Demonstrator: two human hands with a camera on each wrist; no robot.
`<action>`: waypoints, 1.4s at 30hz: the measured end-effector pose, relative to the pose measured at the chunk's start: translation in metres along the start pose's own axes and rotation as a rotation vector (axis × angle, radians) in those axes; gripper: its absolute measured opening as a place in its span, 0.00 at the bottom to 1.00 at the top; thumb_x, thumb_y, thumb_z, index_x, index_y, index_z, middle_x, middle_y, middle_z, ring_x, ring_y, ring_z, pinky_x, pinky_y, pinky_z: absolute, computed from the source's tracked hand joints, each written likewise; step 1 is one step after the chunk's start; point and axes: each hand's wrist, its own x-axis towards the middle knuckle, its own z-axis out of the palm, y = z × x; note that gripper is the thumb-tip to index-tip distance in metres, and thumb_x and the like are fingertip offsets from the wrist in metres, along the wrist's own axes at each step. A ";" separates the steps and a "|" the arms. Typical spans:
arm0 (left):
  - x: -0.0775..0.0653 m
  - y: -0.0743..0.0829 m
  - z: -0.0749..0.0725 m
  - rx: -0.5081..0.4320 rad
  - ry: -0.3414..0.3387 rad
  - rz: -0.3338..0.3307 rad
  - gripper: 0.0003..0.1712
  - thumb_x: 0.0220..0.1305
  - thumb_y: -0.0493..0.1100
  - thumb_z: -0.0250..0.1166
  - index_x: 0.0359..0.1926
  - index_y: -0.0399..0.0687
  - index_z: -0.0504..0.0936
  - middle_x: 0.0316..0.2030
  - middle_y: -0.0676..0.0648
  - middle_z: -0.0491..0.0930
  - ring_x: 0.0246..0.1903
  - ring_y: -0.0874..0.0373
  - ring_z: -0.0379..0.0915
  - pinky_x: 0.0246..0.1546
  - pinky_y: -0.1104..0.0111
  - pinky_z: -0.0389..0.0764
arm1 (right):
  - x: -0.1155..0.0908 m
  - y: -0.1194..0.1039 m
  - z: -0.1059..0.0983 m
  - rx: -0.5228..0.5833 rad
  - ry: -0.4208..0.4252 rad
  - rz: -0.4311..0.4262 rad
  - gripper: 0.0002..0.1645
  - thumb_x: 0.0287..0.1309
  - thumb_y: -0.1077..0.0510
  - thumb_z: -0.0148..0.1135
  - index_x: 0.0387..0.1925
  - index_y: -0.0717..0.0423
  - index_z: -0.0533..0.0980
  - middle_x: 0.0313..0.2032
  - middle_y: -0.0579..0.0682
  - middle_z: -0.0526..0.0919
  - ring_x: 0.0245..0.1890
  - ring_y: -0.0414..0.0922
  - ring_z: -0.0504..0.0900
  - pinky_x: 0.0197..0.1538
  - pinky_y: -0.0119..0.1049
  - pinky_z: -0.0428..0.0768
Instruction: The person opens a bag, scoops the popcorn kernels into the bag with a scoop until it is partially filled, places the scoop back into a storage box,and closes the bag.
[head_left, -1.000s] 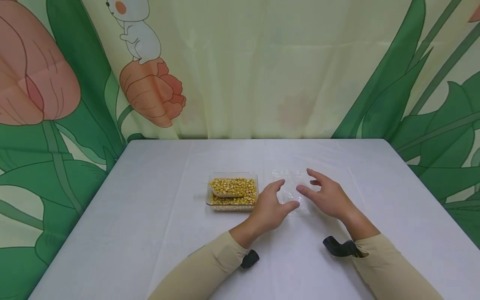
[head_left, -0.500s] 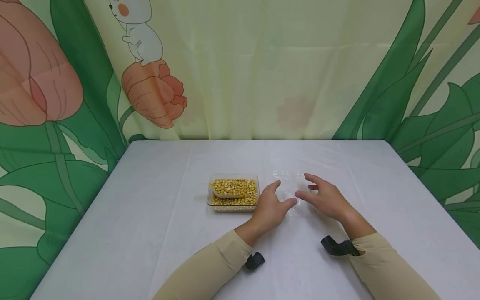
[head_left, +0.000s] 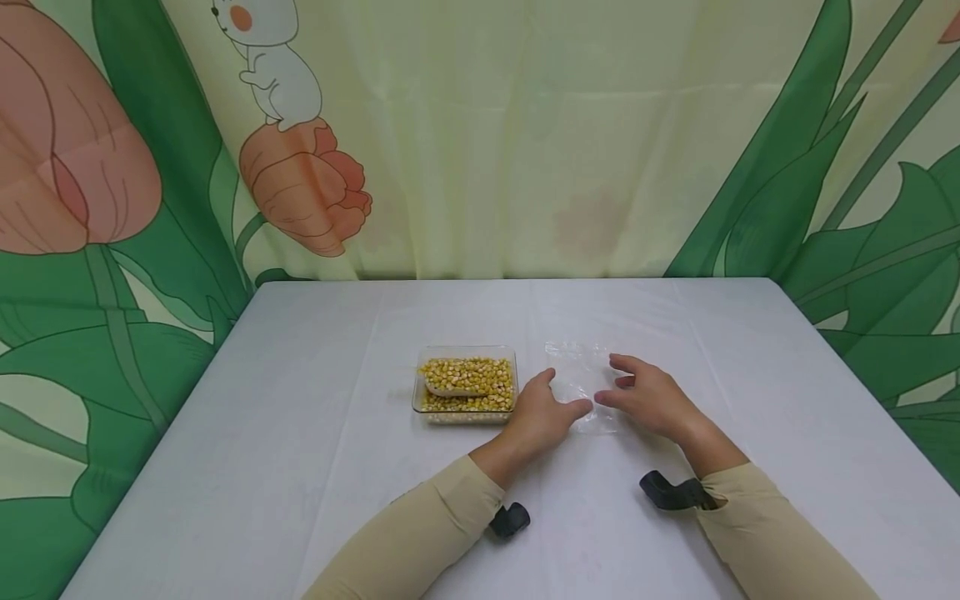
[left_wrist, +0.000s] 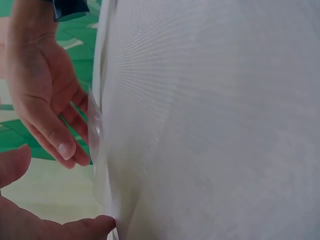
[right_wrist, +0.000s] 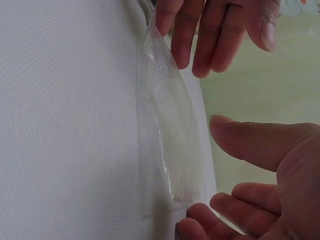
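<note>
Flat on the white table lies a clear plastic bag [head_left: 577, 367], also in the right wrist view [right_wrist: 170, 120]. My left hand [head_left: 536, 421] is at its near left side, fingers loosely bent and thumb apart, with nothing in its grip. On the bag's right side is my right hand [head_left: 654, 402], thumb and fingers spread. In the right wrist view its fingertips come close to the bag's lower edge; whether they touch it I cannot tell. A clear box [head_left: 416, 400] of yellow corn kernels [head_left: 480, 402] stands left of my left hand. A corn-heaped scoop [head_left: 459, 392] lies in it.
The table [head_left: 300, 467] has a white cloth and ends at a printed curtain [head_left: 465, 150] behind. A black wrist mount [head_left: 675, 492] sticks out from the right sleeve, and another black mount [head_left: 512, 521] shows beside the left sleeve.
Both hands have come slightly nearer to me and lower over the bag, the right one more. The bag, box and scoop stay where they were.
</note>
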 end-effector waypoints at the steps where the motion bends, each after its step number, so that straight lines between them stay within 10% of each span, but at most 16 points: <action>1: 0.000 0.000 0.000 0.006 -0.001 0.002 0.44 0.62 0.50 0.72 0.71 0.36 0.65 0.68 0.38 0.68 0.67 0.45 0.64 0.65 0.52 0.66 | 0.000 0.000 0.000 -0.004 -0.001 0.007 0.47 0.62 0.49 0.68 0.73 0.67 0.58 0.69 0.68 0.64 0.64 0.65 0.70 0.61 0.61 0.70; 42: -0.004 0.001 0.000 -0.011 -0.025 0.072 0.41 0.64 0.47 0.70 0.71 0.36 0.64 0.69 0.39 0.66 0.67 0.45 0.65 0.64 0.54 0.68 | -0.001 0.001 0.004 0.183 0.217 0.051 0.30 0.68 0.59 0.57 0.68 0.68 0.66 0.58 0.66 0.77 0.56 0.60 0.76 0.57 0.48 0.78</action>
